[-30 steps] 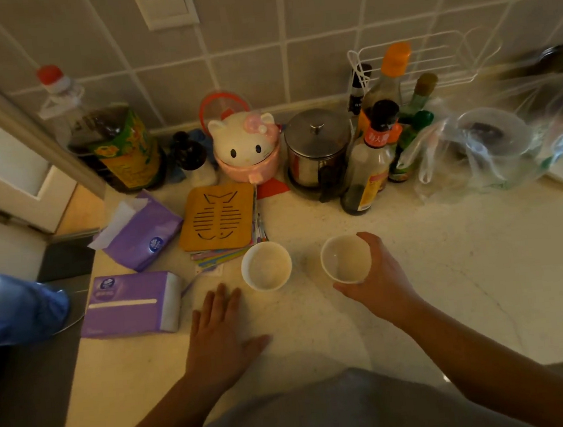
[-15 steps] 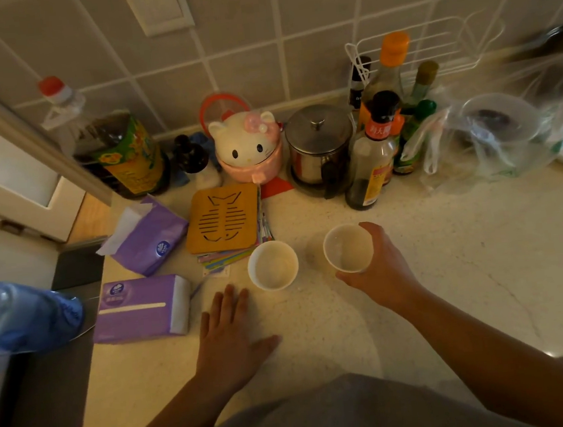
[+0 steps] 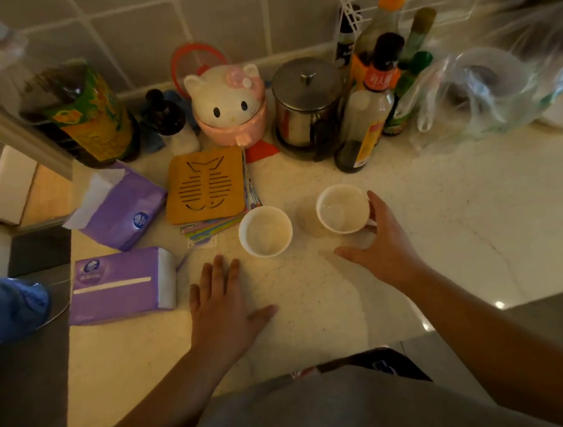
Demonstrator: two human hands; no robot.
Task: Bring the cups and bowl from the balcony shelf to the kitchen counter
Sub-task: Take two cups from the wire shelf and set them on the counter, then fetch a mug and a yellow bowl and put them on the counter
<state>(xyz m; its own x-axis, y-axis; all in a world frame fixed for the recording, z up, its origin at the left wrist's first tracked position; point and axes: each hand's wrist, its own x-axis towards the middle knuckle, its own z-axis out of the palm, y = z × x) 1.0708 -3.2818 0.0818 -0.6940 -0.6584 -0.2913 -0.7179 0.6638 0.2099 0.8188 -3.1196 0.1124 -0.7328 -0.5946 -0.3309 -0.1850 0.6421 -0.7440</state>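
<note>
2 white cups (image 3: 265,231) (image 3: 342,208), 2 tissue pks (image 3: 122,285) (image 3: 124,203) (purple), approx. 6 bottles (image 3: 363,116).

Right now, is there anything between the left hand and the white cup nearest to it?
Nothing visible. The left hand lies flat on the counter, and only bare counter separates its fingertips from the left cup.

Open counter (image 3: 464,230) stretches right of the right cup (image 3: 342,208), free all the way across. The back is walled by bottles (image 3: 364,126), a steel pot (image 3: 307,105) and a plastic bag (image 3: 482,97). On the left, tissue packs (image 3: 122,285) and a trivet (image 3: 206,190) crowd the left cup (image 3: 265,231).
</note>
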